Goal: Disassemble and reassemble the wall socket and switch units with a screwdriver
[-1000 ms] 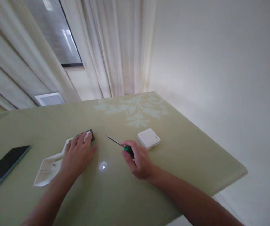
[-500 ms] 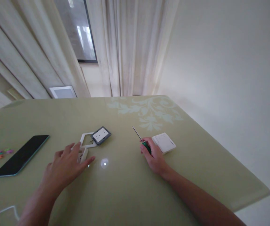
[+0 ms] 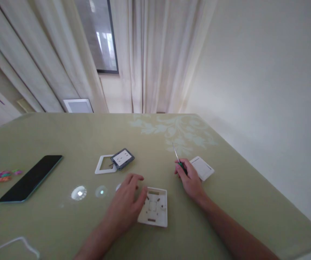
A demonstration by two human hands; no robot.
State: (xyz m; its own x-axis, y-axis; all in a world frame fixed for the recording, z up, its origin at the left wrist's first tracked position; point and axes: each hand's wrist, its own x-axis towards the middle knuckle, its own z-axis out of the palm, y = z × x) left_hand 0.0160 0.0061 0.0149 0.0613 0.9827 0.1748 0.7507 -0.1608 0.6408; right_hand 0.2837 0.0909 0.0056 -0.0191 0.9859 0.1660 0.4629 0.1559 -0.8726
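Note:
A square white socket back box (image 3: 156, 216) lies on the table with its open inside facing up. My left hand (image 3: 126, 202) is at its left edge, thumb over the upper left corner and fingers bent and spread apart. Whether the thumb touches the box cannot be made out. In my right hand (image 3: 189, 177) is a screwdriver (image 3: 182, 167) with a green handle, its thin metal shaft pointing up and away. A white cover plate (image 3: 202, 168) lies just right of that hand, partly hidden by it. Farther left, a grey-edged socket panel (image 3: 122, 158) rests partly on a white square frame (image 3: 101, 169).
A dark tablet (image 3: 32, 178) lies on the left of the table (image 3: 71, 137), near small colourful pieces (image 3: 2, 176). A white cable (image 3: 22, 239) is at the front left. Curtains (image 3: 155, 54) hang behind, and a wall (image 3: 266, 90) runs along the right.
My left hand has moved right and nearer to me, and the back box now lies in the middle front. My right hand still holds the screwdriver. The view has shifted slightly.

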